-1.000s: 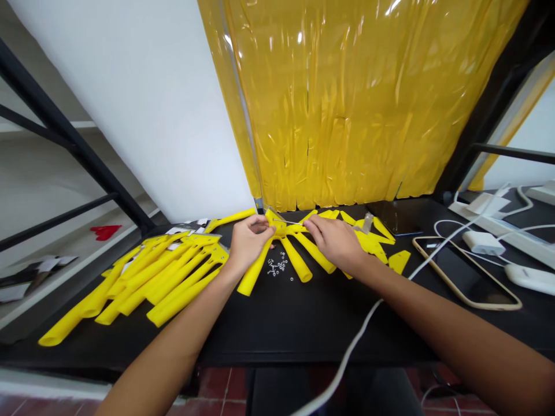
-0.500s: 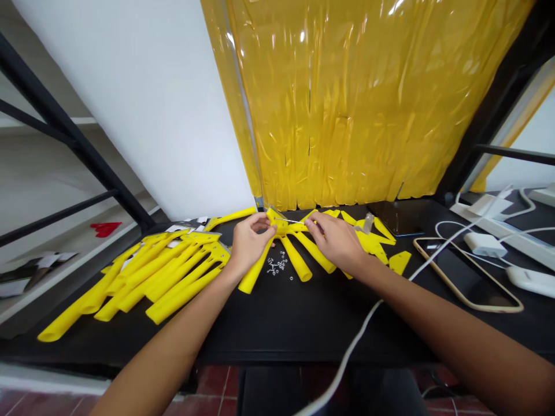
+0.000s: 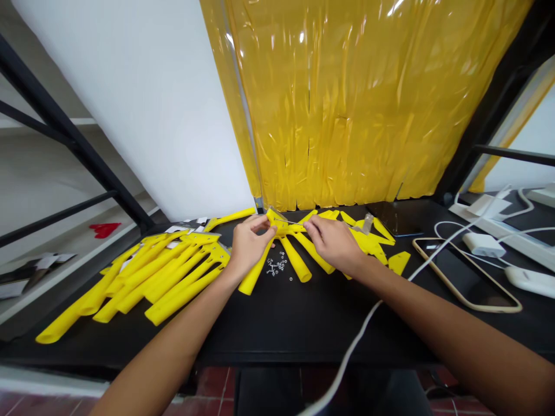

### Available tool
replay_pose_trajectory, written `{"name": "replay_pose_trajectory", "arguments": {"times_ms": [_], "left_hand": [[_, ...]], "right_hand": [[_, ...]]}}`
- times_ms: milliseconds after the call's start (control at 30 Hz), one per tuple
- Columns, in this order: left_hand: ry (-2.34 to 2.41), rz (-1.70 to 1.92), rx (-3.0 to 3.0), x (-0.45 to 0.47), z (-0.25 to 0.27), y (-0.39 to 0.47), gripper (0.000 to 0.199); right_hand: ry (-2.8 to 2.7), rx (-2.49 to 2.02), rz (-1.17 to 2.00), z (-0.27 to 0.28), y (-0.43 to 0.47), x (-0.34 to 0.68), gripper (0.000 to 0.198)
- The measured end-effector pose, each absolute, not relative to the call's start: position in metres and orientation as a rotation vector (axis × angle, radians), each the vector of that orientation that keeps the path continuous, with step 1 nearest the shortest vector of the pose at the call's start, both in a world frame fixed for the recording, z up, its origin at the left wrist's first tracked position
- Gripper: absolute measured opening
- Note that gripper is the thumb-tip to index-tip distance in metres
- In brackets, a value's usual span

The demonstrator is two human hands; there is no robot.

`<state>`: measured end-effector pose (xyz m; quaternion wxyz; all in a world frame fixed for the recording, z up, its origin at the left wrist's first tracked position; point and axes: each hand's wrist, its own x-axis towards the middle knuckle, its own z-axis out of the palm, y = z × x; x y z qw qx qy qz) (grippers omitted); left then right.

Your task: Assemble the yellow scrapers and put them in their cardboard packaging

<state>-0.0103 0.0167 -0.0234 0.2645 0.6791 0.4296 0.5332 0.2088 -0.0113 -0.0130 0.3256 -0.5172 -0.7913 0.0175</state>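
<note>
My left hand (image 3: 250, 241) is closed in a pinch on a yellow plastic handle (image 3: 252, 276), whose tubular end points down toward me. Its flat head (image 3: 272, 217) rises past my fingertips. From my right hand (image 3: 333, 242), a thin metal shaft like a screwdriver's (image 3: 288, 222) reaches left to that head. My fingers are closed round the tool and hide its grip. More yellow handles (image 3: 297, 263) lie under and between my hands. In front of them sits a small heap of screws and nuts (image 3: 274, 266).
A row of yellow handles (image 3: 169, 277) covers the black tabletop's left side. Flat yellow pieces (image 3: 399, 263) lie to the right, near a phone (image 3: 463, 274), a white charger (image 3: 484, 244) and a power strip. A white cable (image 3: 368, 318) crosses by my right forearm. Yellow plastic sheeting (image 3: 347, 104) hangs behind.
My right hand has shifted very slightly, with the metal shaft still at the yellow head. The left hand keeps its hold in the same place.
</note>
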Motion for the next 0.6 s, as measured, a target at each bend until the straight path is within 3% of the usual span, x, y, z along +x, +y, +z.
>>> {"name": "replay_pose_trajectory", "arguments": {"times_ms": [233, 333, 433, 600], "left_hand": [[1.151, 1.461, 1.766, -0.008, -0.018, 0.012, 0.014], [1.209, 1.487, 1.927, -0.01, -0.016, 0.011, 0.011], [1.274, 1.516, 2.147, -0.012, -0.013, 0.009, 0.01], [1.284, 1.546, 2.342, -0.015, -0.006, 0.007, 0.013]], "right_hand": [[-2.169, -1.309, -0.051, -0.012, -0.018, 0.207, 0.025], [-2.121, -1.252, 0.066, -0.012, -0.016, 0.207, 0.026], [-1.978, -1.152, 0.399, -0.012, -0.013, 0.205, 0.033], [-1.691, -1.102, 1.223, -0.011, -0.011, 0.202, 0.039]]}}
